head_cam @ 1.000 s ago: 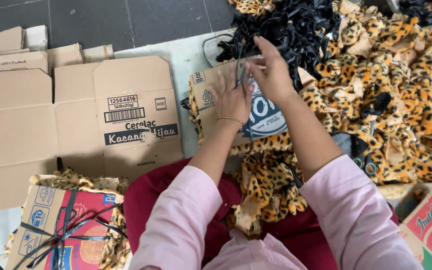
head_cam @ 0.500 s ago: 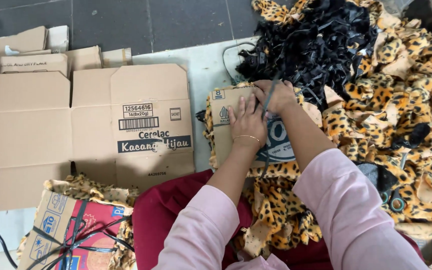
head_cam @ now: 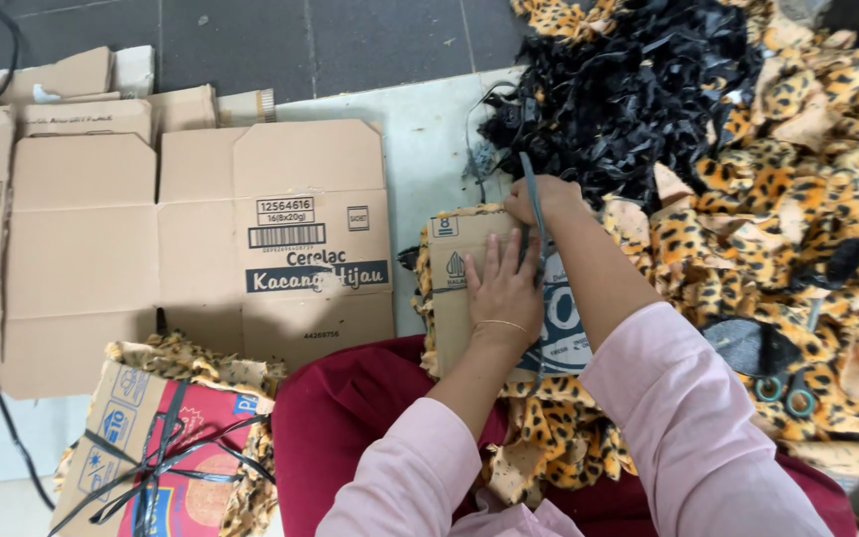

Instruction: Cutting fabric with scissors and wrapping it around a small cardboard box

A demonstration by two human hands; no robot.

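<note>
A piece of cardboard (head_cam: 454, 298) lies on a stack of leopard-print fabric (head_cam: 559, 438) in front of me. My left hand (head_cam: 504, 283) presses flat on the cardboard, fingers spread. My right hand (head_cam: 539, 199) sits at the far edge of the cardboard, closed on a dark strap (head_cam: 532, 189) that runs down over the stack.
Flattened cardboard boxes (head_cam: 201, 239) cover the floor to the left. A tied bundle (head_cam: 166, 447) of cardboard and leopard fabric sits at lower left. A heap of black straps (head_cam: 628, 89) and loose leopard pieces (head_cam: 797, 219) fill the right. Green-handled scissors (head_cam: 785, 393) lie on them.
The view has shifted so the bundle sits lower in frame. My right hand has drawn the dark strap back over the cardboard's far edge. My left hand stays pressed on the cardboard.
</note>
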